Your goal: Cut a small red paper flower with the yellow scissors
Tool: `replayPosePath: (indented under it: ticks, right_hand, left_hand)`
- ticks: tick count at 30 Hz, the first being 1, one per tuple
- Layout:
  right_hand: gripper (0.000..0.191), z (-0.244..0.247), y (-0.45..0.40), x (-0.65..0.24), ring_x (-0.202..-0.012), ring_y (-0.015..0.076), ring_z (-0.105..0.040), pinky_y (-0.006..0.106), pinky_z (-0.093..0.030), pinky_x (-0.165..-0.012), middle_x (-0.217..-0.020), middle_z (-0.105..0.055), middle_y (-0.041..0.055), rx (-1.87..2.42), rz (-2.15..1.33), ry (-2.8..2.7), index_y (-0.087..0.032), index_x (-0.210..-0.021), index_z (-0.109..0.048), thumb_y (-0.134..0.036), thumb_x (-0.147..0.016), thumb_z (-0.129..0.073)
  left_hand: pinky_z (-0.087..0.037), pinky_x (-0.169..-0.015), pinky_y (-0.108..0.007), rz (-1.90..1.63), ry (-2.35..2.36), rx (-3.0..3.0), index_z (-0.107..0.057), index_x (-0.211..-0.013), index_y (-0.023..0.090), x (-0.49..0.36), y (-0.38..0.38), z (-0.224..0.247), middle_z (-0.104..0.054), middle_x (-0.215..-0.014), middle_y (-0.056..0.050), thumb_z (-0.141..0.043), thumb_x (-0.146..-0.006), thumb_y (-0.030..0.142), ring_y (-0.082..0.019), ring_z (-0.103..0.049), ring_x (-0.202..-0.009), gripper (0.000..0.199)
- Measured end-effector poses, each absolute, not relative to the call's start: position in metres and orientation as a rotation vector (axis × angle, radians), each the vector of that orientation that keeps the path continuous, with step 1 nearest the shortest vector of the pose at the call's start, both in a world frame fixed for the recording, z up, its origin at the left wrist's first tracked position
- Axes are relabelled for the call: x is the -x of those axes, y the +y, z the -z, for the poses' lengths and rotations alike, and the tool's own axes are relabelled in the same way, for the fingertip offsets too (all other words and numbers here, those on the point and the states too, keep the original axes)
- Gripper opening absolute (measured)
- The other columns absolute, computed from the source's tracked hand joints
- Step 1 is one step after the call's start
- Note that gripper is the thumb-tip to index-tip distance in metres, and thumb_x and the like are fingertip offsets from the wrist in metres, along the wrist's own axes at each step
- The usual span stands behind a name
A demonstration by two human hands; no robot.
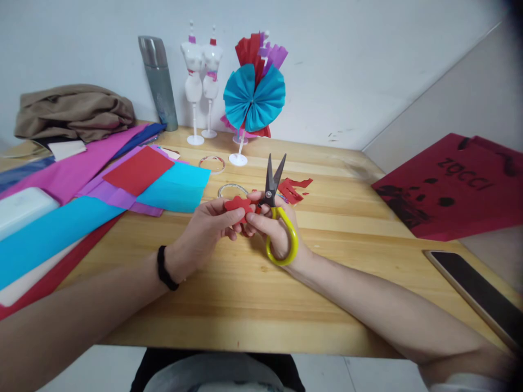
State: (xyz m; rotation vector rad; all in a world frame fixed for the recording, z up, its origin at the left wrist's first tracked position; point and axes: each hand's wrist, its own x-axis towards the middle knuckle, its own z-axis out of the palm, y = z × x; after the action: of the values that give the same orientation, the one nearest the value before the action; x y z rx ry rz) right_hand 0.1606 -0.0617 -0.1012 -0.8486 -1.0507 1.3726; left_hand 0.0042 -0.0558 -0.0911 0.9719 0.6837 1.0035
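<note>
In the head view, a red flower-shaped paper cutout (pixel 238 209) is held between the two hands, in front of the wooden table's (pixel 339 294) pleated blue fan-like piece (pixel 254 98), which serves as landmark. The cutout's left part is pinched by the left hand (pixel 204 223), thumb on top; its right edge is gripped by the fingertips of the right hand (pixel 278 231). Yellow-handled scissors (pixel 280 209) are also carried on the right hand, blades parted and pointing up. Below the fan-like piece, red paper scraps (pixel 292 190) lie to the right; left of it stand two white mannequin figurines (pixel 193 81) and a grey-green metal bottle (pixel 160 84).
</note>
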Motion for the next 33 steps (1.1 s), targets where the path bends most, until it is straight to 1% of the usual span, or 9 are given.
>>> replayPosePath:
  ticks: [4, 10, 12, 15, 17, 20, 26, 28, 33]
  right_hand:
    - [0.041, 0.105, -0.062, -0.162, -0.046, 0.0104, -0.055, 0.026, -0.045, -0.051, -0.06, -0.064, -0.0085, 0.818, -1.396, -1.053, -0.022, -0.101, -0.064, -0.028, -0.068, -0.088]
    - [0.032, 0.105, -0.059, -0.165, -0.047, 0.0116, -0.057, 0.027, -0.047, -0.05, -0.06, -0.065, -0.0076, 0.741, -1.42, -1.028, -0.022, -0.101, -0.063, -0.031, -0.076, -0.081]
    - [0.036, 0.103, -0.058, -0.168, -0.046, 0.0121, -0.059, 0.027, -0.047, -0.048, -0.065, -0.069, -0.0051, 0.77, -1.478, -1.026, -0.022, -0.102, -0.062, -0.039, -0.077, -0.082]
    - [0.052, 0.096, -0.059, -0.174, -0.048, 0.014, -0.064, 0.027, -0.047, -0.047, -0.074, -0.073, -0.0008, 0.867, -1.572, -1.102, -0.021, -0.104, -0.062, -0.059, -0.076, -0.083]
    - [0.06, 0.091, -0.062, -0.178, -0.052, 0.015, -0.066, 0.028, -0.05, -0.05, -0.078, -0.073, 0.0011, 0.911, -1.574, -1.21, -0.021, -0.107, -0.062, -0.068, -0.076, -0.081]
    - [0.067, 0.088, -0.067, -0.184, -0.054, 0.0145, -0.065, 0.029, -0.051, -0.053, -0.08, -0.073, 0.0028, 0.954, -1.512, -1.396, -0.02, -0.112, -0.062, -0.078, -0.08, -0.074]
    - [0.072, 0.09, -0.07, -0.188, -0.06, 0.0135, -0.064, 0.028, -0.05, -0.058, -0.087, -0.071, 0.0054, 0.978, -1.427, -1.693, -0.018, -0.119, -0.063, -0.082, -0.088, -0.059]
    - [0.073, 0.087, -0.071, -0.187, -0.06, 0.0134, -0.064, 0.029, -0.05, -0.059, -0.089, -0.07, 0.0062, 0.989, -1.381, -1.757, -0.018, -0.117, -0.063, -0.085, -0.088, -0.056]
    - [0.078, 0.078, -0.074, -0.181, -0.059, 0.0147, -0.064, 0.031, -0.053, -0.062, -0.082, -0.065, 0.0035, 1.018, -1.292, -1.855, -0.017, -0.112, -0.063, -0.09, -0.086, -0.05]
  left_hand:
    - [-0.042, -0.052, -0.022, -1.003, 0.692, -0.945, -0.079, -0.072, 0.016, -0.004, -0.057, 0.089, -0.074, -0.066, -0.004, -0.091, -0.071, 0.038, -0.012, -0.064, -0.06, 0.025]
    - [-0.043, -0.052, -0.02, -1.08, 0.713, -0.905, -0.075, -0.066, 0.016, 0.0, -0.051, 0.086, -0.068, -0.06, -0.001, -0.095, -0.067, 0.039, -0.009, -0.057, -0.055, 0.03]
    - [-0.044, -0.053, -0.019, -1.095, 0.724, -0.903, -0.075, -0.067, 0.016, 0.003, -0.048, 0.085, -0.067, -0.061, -0.001, -0.096, -0.066, 0.04, -0.009, -0.058, -0.056, 0.032]
    - [-0.047, -0.053, -0.019, -1.124, 0.721, -0.88, -0.077, -0.069, 0.015, 0.005, -0.045, 0.082, -0.069, -0.062, -0.001, -0.099, -0.063, 0.04, -0.009, -0.059, -0.056, 0.033]
    - [-0.048, -0.053, -0.019, -1.152, 0.707, -0.864, -0.077, -0.068, 0.015, 0.006, -0.043, 0.08, -0.069, -0.061, -0.001, -0.1, -0.061, 0.039, -0.009, -0.06, -0.055, 0.034]
    - [-0.05, -0.054, -0.019, -1.174, 0.685, -0.854, -0.076, -0.067, 0.015, 0.006, -0.042, 0.076, -0.069, -0.061, -0.001, -0.1, -0.062, 0.037, -0.009, -0.06, -0.056, 0.033]
    - [-0.052, -0.056, -0.018, -1.21, 0.638, -0.84, -0.076, -0.074, 0.015, 0.009, -0.04, 0.069, -0.071, -0.067, 0.001, -0.097, -0.067, 0.033, -0.008, -0.063, -0.059, 0.03]
    - [-0.052, -0.056, -0.018, -1.214, 0.617, -0.846, -0.076, -0.076, 0.015, 0.01, -0.04, 0.068, -0.071, -0.068, 0.0, -0.096, -0.068, 0.033, -0.008, -0.063, -0.059, 0.028]
    - [-0.052, -0.056, -0.02, -1.208, 0.616, -0.854, -0.075, -0.072, 0.014, 0.008, -0.041, 0.069, -0.071, -0.065, 0.0, -0.095, -0.067, 0.033, -0.01, -0.064, -0.056, 0.028]
